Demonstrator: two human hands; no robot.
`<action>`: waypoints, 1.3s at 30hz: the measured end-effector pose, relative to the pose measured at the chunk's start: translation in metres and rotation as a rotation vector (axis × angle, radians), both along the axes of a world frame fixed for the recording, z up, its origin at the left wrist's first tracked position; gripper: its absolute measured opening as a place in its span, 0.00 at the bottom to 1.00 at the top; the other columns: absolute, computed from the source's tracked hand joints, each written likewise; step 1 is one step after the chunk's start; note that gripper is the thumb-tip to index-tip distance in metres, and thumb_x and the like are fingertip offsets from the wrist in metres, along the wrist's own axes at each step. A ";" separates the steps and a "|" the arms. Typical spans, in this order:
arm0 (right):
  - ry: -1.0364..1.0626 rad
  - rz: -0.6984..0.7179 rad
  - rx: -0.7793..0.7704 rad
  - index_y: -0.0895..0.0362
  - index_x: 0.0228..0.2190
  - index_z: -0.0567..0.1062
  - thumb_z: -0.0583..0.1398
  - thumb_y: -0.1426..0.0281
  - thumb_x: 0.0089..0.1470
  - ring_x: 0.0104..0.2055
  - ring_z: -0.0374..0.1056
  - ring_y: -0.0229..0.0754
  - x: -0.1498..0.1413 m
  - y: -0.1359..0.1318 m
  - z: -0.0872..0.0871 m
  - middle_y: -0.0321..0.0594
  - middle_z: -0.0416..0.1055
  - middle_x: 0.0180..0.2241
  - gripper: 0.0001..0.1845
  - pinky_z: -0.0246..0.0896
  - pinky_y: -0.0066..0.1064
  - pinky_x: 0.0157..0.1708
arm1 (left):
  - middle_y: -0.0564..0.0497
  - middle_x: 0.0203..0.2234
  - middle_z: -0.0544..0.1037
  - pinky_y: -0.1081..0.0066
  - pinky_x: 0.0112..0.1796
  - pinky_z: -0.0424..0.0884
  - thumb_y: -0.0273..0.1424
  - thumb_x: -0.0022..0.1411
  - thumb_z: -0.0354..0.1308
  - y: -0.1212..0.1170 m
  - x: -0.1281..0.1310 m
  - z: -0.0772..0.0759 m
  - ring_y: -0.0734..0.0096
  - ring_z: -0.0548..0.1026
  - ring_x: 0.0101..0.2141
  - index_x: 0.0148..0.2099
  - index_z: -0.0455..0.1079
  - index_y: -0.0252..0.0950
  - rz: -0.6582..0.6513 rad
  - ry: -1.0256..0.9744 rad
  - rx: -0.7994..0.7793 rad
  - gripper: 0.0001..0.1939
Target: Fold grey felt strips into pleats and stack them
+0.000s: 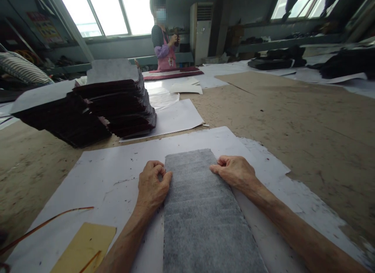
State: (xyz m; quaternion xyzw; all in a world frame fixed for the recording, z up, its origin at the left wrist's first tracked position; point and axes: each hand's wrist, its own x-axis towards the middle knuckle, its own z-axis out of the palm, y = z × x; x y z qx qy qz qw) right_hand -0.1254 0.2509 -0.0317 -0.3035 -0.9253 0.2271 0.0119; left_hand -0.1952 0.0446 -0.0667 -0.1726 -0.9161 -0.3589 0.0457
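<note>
A long grey felt-like strip (202,214), ridged in overlapping layers, lies on a white paper sheet (111,175) in front of me. My left hand (152,185) rests at the strip's left edge, fingers curled and thumb pinching that edge. My right hand (236,172) sits at the right edge, fingers bent and pressed against it. Both forearms run back toward me along the strip's sides.
Two tall stacks of dark red pieces (117,105) stand at the left, each topped with grey sheets. A tan card (84,247) and a thin orange strip (47,224) lie at lower left. A person in a pink apron (164,42) stands at the far table end. Dark piles (275,60) sit far right.
</note>
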 end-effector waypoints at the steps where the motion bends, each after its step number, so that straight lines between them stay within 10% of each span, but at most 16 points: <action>1: 0.010 -0.002 0.011 0.54 0.15 0.68 0.58 0.61 0.40 0.22 0.62 0.38 0.000 0.000 -0.001 0.33 0.67 0.17 0.11 0.47 0.28 0.20 | 0.50 0.35 0.69 0.64 0.43 0.63 0.30 0.51 0.53 0.000 0.000 0.000 0.65 0.68 0.38 0.21 0.59 0.37 0.001 0.007 -0.002 0.09; 9: 0.312 0.328 0.049 0.55 0.46 0.67 0.60 0.71 0.41 0.42 0.64 0.43 0.000 0.011 -0.012 0.41 0.68 0.46 0.26 0.59 0.33 0.42 | 0.50 0.39 0.70 0.62 0.43 0.63 0.28 0.50 0.55 -0.001 0.000 -0.001 0.64 0.68 0.38 0.44 0.62 0.38 0.005 0.028 0.015 0.16; 25: 0.314 0.391 -0.160 0.55 0.28 0.72 0.62 0.72 0.37 0.36 0.64 0.40 -0.010 0.024 -0.015 0.37 0.67 0.35 0.09 0.60 0.31 0.37 | 0.51 0.49 0.70 0.57 0.48 0.58 0.30 0.54 0.51 -0.001 0.000 0.003 0.58 0.64 0.47 0.56 0.59 0.41 -0.100 -0.003 -0.127 0.25; 32: 0.267 0.289 -0.141 0.55 0.36 0.71 0.62 0.69 0.37 0.30 0.64 0.38 -0.008 0.019 -0.015 0.34 0.68 0.27 0.19 0.58 0.28 0.30 | 0.49 0.41 0.72 0.58 0.45 0.59 0.30 0.53 0.52 -0.001 -0.001 0.001 0.60 0.66 0.43 0.51 0.62 0.41 -0.077 0.009 -0.122 0.20; 39: 0.157 0.148 -0.067 0.55 0.16 0.63 0.59 0.60 0.41 0.21 0.57 0.35 0.003 0.010 -0.005 0.31 0.62 0.17 0.14 0.48 0.26 0.20 | 0.47 0.38 0.69 0.56 0.44 0.60 0.33 0.53 0.53 0.000 0.000 0.003 0.56 0.65 0.42 0.40 0.67 0.40 0.019 -0.018 -0.175 0.11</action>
